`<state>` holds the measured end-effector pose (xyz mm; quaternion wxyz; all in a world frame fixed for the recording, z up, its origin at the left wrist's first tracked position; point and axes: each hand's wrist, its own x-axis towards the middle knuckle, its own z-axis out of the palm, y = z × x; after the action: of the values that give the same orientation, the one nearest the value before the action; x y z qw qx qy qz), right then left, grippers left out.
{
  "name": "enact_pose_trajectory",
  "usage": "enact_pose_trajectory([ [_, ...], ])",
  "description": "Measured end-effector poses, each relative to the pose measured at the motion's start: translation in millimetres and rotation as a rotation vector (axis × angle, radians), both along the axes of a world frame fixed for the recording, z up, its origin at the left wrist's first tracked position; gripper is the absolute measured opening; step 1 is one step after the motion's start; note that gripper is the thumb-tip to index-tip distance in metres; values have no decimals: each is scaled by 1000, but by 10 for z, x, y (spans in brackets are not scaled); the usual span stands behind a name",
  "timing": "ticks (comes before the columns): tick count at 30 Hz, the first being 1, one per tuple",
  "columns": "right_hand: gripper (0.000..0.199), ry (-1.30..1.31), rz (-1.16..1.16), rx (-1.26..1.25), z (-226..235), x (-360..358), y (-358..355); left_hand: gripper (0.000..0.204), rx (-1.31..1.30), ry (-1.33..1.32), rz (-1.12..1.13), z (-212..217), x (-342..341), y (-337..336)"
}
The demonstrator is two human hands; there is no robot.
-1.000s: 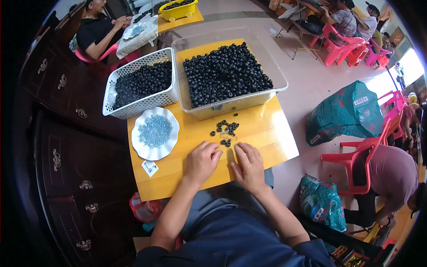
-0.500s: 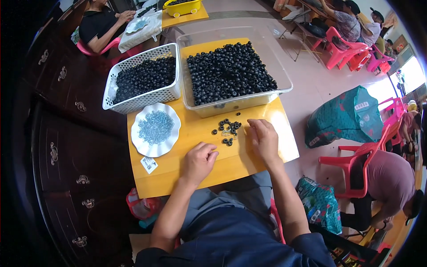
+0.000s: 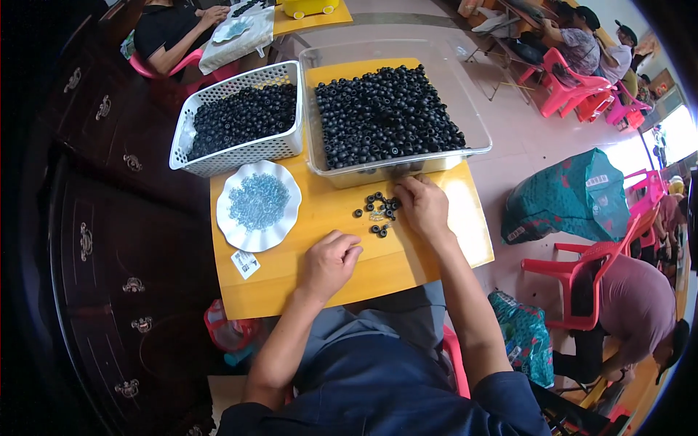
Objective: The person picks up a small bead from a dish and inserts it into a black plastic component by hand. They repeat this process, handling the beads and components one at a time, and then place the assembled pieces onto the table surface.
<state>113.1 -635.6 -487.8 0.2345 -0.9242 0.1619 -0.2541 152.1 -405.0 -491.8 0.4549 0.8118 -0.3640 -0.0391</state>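
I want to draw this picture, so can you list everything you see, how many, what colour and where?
table: one, yellow wood, middle
clear tub: one, see-through, back of table, full of black rings
black rings: too many to count, black, in the tub
white basket: one, white, left of tub, also holds black rings
plate: one, white, wavy rim, front left, holds small clear bits
loose rings: a small pile, black, on table before the tub
label: one, white, by the plate
chairs: several, pink, right side
bag: one, green, floor right
other people: several, around the edges
left hand: curled, on table
right hand: at the loose rings
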Motion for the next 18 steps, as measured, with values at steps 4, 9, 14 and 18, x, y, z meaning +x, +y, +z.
enact_pose_trajectory([
  [4, 10, -1, -46, -3, -45, 16, 26, 12, 62, 23, -1, 52, -4, 20],
  [9, 11, -142, -2, -118, -63, -81, -51, 12, -28, 12, -9, 25, -20, -3],
  [14, 6, -61, -118, 507, 27, -517, 175, 15, -173, 103, -12, 164, -126, -2],
  [18, 11, -38, 125, 965, -74, -909, 638, 21, -273, 107, -81, 381, -304, -52],
])
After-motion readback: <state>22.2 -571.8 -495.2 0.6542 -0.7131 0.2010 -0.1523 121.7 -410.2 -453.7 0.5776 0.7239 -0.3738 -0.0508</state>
